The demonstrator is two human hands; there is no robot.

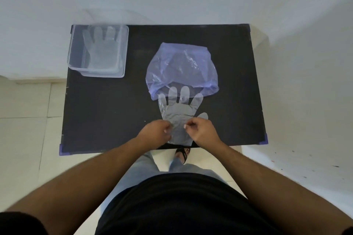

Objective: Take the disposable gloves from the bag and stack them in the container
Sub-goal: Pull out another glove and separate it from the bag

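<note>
A clear disposable glove (178, 111) lies flat on the black table, its fingers pointing away and overlapping the mouth of a crumpled purple plastic bag (181, 66). My left hand (155, 131) pinches the glove's cuff on the left side. My right hand (200, 129) pinches the cuff on the right side. A clear plastic container (76, 47) stands at the table's far left corner, and at least one flat glove (102, 49) lies inside it. What is inside the bag is hard to make out.
The black table (107, 112) has purple tape at its corners and stands against a white wall. Pale tiled floor lies to its left. My foot in a dark sandal (182, 153) shows just below the table's near edge.
</note>
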